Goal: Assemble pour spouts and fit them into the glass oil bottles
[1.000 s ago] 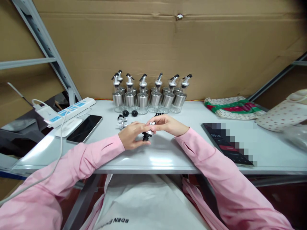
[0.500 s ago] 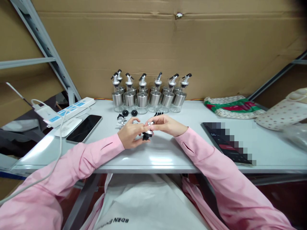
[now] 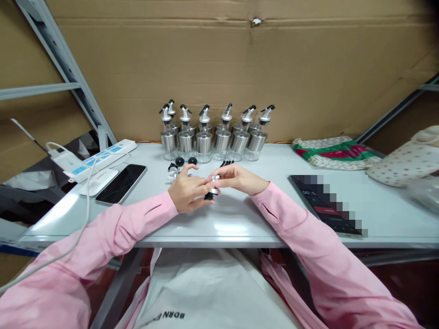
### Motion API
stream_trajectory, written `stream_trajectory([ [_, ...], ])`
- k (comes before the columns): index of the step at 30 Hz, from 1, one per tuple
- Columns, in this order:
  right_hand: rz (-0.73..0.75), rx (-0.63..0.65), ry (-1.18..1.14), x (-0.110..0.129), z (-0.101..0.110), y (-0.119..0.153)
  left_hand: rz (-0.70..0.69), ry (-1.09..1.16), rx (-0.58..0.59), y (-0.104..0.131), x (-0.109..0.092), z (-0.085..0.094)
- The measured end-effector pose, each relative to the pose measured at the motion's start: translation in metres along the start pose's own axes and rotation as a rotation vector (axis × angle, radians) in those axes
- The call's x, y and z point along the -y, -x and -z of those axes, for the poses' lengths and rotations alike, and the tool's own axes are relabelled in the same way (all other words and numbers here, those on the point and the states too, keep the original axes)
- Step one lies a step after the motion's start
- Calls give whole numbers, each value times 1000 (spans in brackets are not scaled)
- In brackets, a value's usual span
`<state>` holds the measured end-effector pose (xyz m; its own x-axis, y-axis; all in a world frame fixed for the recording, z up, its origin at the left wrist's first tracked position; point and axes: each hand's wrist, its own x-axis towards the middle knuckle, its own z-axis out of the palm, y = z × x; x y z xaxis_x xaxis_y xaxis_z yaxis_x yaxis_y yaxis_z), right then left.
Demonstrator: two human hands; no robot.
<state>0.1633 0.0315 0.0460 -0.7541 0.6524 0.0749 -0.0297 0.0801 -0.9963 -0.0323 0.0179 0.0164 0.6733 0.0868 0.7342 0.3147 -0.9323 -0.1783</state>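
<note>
Between my hands, just above the table, is a silver and black pour spout (image 3: 213, 190), its ribbed black stopper end pointing down. My left hand (image 3: 190, 191) grips it from the left, with fingers at its body and the index finger bent upward. On the other side my right hand (image 3: 237, 178) pinches the spout's upper end between thumb and fingers. Loose silver spout parts (image 3: 172, 175) lie behind my left hand, partly hidden by it. Two round black stoppers (image 3: 192, 161) and several small black levers (image 3: 227, 163) sit further back.
Glass bottles with steel sleeves (image 3: 203, 142) stand in rows at the back, many topped with spouts. To the left are a phone (image 3: 121, 184) and a power strip (image 3: 103, 160) with a cable. A dark tablet (image 3: 322, 205) and patterned cloth (image 3: 336, 153) lie right.
The spout has shifted and tilted slightly between my fingers. Both hands stay in nearly the same place, still gripping it.
</note>
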Motion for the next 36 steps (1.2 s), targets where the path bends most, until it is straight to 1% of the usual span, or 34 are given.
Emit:
stream_trajectory([
  [6, 31, -9, -31, 0, 0, 0, 94, -17, -34, -3, -5, 2],
  [9, 47, -25, -37, -1, 2, 0, 144, 10, -44, -4, -7, 2],
  [14, 53, -57, -35, -4, 3, -1, 222, 44, -49, -2, -8, -5],
  [16, 70, -113, -69, -5, 3, -2, 294, 64, -77, -2, -8, -10],
  [18, 86, -172, -133, -5, 1, -3, 404, 125, -107, -3, -10, -15],
  [20, 92, -199, -183, -5, 0, -4, 495, 248, -111, -4, -13, -17],
  [21, 86, -193, -191, -4, 0, -4, 518, 321, -104, -4, -14, -17],
  [23, 59, -168, -169, -4, 0, -4, 549, 447, -87, -4, -16, -16],
  [25, 27, -166, -116, -4, 1, -4, 596, 509, -89, -2, -15, -15],
  [27, 44, -231, -24, -5, 2, -5, 654, 521, -105, 0, -13, -14],
  [29, 119, -333, 79, -5, 2, -5, 689, 512, -119, 1, -10, -14],
  [30, 156, -361, 122, -5, 2, -5, 704, 505, -120, 1, -9, -14],
  [32, 186, -338, 169, -5, 1, -5, 730, 490, -113, 0, -7, -14],
  [34, 156, -259, 176, -4, 0, -4, 748, 492, -107, -2, -6, -14],
  [36, 119, -217, 169, -5, -2, -3, 750, 509, -108, -2, -6, -15],
])
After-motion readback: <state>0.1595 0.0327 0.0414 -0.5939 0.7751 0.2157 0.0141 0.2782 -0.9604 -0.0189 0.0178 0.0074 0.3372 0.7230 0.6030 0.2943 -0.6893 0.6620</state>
